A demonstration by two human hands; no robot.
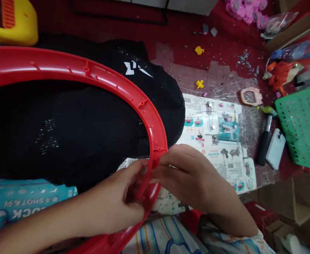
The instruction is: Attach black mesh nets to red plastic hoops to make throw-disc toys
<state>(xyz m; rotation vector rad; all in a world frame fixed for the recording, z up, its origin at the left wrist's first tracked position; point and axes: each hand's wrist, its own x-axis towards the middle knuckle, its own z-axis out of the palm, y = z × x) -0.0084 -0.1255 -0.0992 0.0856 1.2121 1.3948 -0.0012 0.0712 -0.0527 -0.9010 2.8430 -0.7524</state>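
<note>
A large curved red plastic ring (157, 134) with a ribbed channel and small screw posts runs from the left edge round to my lap. My left hand (125, 201) is closed around its near right part, thumb and fingers on either side. Just beyond, the curled fingers of my right hand (189, 173) press together on the same stretch of ring; whether they also pinch something small is hidden. Under the ring lies a black cloth (96, 116) with white marks. A printed cardboard sheet (210, 141) is spread beneath its right side.
At right stand a green basket (303, 127), a white phone (276, 149) and a black-handled tool (264, 146). Small yellow parts (199, 84) and an orange toy piece (280, 76) lie farther back. A yellow plastic piece (19, 24) sits at upper left, a blue printed package (33, 203) at lower left.
</note>
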